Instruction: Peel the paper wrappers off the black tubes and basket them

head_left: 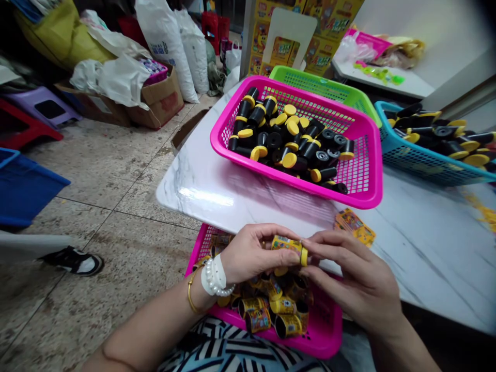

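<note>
My left hand (pixel 253 253) is wrapped round a small yellow labelled canister (pixel 284 244), its thumb along the near side. From the other side my right hand (pixel 351 274) pinches the canister's yellow cap end (pixel 304 255) between thumb and fingers. The canister lies roughly sideways between both hands. Below them, a pink basket (pixel 325 330) on my lap holds many more labelled canisters (pixel 284 305), some showing dark open ends. Beyond my hands, a larger pink basket (pixel 374 175) on the marble-patterned table (pixel 186 191) holds black canisters with yellow caps (pixel 289 134).
Orange printed cards (pixel 354 226) lie near the table edge. A blue basket (pixel 426 163) of similar black pieces and a green basket (pixel 329 88) stand behind. At left are a blue bin (pixel 31 191), cardboard boxes (pixel 158 103), white sacks (pixel 160 46) and a person's shoe (pixel 73 261).
</note>
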Demonstrator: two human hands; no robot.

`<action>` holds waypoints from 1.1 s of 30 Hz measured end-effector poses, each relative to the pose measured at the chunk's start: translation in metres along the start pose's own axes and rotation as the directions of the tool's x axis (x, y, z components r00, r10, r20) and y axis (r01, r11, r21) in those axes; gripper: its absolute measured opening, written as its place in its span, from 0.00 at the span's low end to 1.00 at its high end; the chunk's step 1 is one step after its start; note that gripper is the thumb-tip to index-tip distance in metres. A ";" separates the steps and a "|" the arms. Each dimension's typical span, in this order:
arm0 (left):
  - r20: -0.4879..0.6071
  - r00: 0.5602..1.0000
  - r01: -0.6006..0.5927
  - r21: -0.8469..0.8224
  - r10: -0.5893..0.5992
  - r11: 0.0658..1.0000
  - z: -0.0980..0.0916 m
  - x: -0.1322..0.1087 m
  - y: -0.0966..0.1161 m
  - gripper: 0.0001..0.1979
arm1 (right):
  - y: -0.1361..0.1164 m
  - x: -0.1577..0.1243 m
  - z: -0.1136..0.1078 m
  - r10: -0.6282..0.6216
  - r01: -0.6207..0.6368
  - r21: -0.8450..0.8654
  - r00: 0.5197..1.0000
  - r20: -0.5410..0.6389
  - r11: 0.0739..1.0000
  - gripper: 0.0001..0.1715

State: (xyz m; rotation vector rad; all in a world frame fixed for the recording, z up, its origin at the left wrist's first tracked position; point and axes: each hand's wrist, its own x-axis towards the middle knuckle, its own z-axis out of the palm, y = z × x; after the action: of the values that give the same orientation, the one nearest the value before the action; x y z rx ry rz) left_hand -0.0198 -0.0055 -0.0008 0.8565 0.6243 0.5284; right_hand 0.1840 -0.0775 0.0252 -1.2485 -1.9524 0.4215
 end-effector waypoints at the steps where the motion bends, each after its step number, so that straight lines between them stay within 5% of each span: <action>1: -0.005 1.000 0.000 0.017 0.000 1.000 -0.001 -0.001 0.000 0.20 | -0.001 -0.001 0.000 -0.006 0.006 -0.025 1.000 -0.010 1.000 0.23; 6: -0.058 0.994 -0.085 0.122 0.092 0.989 0.001 -0.006 -0.006 0.17 | 0.001 -0.004 0.006 0.005 -0.008 -0.040 0.997 -0.072 0.999 0.25; 10: -0.109 0.889 -0.355 0.453 0.446 0.818 0.009 -0.010 -0.012 0.11 | 0.005 -0.010 0.019 0.268 -0.238 0.266 0.960 -0.080 0.934 0.20; 12: -0.065 0.860 -0.394 0.544 0.506 0.740 0.010 -0.011 -0.013 0.10 | 0.005 -0.013 0.025 0.398 -0.339 0.449 0.916 -0.042 0.827 0.17; 18: -0.053 0.982 -0.159 0.267 0.179 0.950 0.008 -0.013 -0.011 0.16 | 0.003 -0.014 0.024 0.495 -0.428 0.681 0.862 0.109 0.595 0.18; 22: -0.043 0.999 0.014 0.072 -0.011 0.997 0.011 -0.014 -0.017 0.21 | 0.006 -0.016 0.020 0.418 -0.435 0.688 0.885 0.207 0.580 0.15; 25: 0.066 0.996 0.066 -0.097 -0.059 0.993 0.011 -0.015 -0.026 0.26 | 0.008 -0.021 0.023 0.397 -0.398 0.727 0.899 0.186 0.559 0.11; 33: 0.110 0.981 0.183 -0.264 -0.159 0.947 0.014 -0.013 -0.042 0.28 | 0.008 -0.027 0.029 0.292 -0.244 0.605 0.956 0.021 0.758 0.09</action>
State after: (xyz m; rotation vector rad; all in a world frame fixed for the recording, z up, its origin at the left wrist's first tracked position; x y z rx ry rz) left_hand -0.0118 -0.0441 -0.0245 0.5548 0.5252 0.4050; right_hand 0.1735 -0.0935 -0.0099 -1.0867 -1.3924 1.0410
